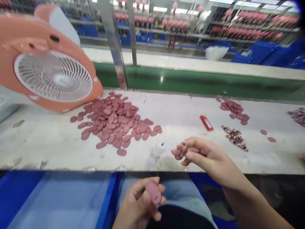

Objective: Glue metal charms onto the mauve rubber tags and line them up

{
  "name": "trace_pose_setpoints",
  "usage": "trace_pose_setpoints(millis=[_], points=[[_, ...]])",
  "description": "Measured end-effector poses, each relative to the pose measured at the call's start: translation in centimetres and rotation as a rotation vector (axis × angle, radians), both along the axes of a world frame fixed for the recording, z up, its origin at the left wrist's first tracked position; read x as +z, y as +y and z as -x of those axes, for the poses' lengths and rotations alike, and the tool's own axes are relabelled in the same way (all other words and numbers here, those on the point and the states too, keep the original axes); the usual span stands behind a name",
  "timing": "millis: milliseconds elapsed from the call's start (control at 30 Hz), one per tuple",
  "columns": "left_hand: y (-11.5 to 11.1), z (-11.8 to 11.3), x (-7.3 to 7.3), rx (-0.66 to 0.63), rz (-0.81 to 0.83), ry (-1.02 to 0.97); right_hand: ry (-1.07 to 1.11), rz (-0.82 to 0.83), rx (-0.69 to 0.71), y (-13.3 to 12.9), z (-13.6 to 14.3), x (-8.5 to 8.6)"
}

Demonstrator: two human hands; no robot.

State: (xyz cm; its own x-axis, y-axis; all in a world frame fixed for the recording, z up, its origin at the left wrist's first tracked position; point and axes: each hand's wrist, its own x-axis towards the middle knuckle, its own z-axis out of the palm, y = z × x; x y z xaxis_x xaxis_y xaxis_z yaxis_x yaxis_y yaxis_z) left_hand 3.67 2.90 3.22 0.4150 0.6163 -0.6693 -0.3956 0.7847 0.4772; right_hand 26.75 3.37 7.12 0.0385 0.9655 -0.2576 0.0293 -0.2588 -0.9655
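The left hand [135, 202] holds a pink disc [153, 192] between thumb and curled fingers; the right hand [207, 156], fingertips nearly together, pinches small brown pieces [183, 150], which could spill beside those fingertips if the pinch loosens.

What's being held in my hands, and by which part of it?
Left hand: a mauve-pink oval disc, held at its edge. Right hand: a small brownish piece, too blurred to tell which part is gripped.
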Motion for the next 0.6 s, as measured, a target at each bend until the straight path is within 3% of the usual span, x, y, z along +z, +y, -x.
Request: trace_pose_setpoints(millis=[100, 200, 400, 600], points=[[-0.8, -0.5, -0.1, -0.120, -0.006, -0.117, -0.106, -0.150, 0.087, -4.2, 2.3, 0.0], [-1.5, -0.4, -0.6, -0.200, -0.039, -0.200, -0.281, -0.358, 0.152, -5.8, 3.2, 0.0], [-2.1, -0.4, -0.7, -0.235, -0.061, -0.228, -0.487, -0.446, 0.269, -6.3, 3.1, -0.4], [-2.2, -0.4, -0.6, -0.232, -0.074, -0.214, -0.541, -0.486, 0.335, -5.8, 3.3, 0.0]])
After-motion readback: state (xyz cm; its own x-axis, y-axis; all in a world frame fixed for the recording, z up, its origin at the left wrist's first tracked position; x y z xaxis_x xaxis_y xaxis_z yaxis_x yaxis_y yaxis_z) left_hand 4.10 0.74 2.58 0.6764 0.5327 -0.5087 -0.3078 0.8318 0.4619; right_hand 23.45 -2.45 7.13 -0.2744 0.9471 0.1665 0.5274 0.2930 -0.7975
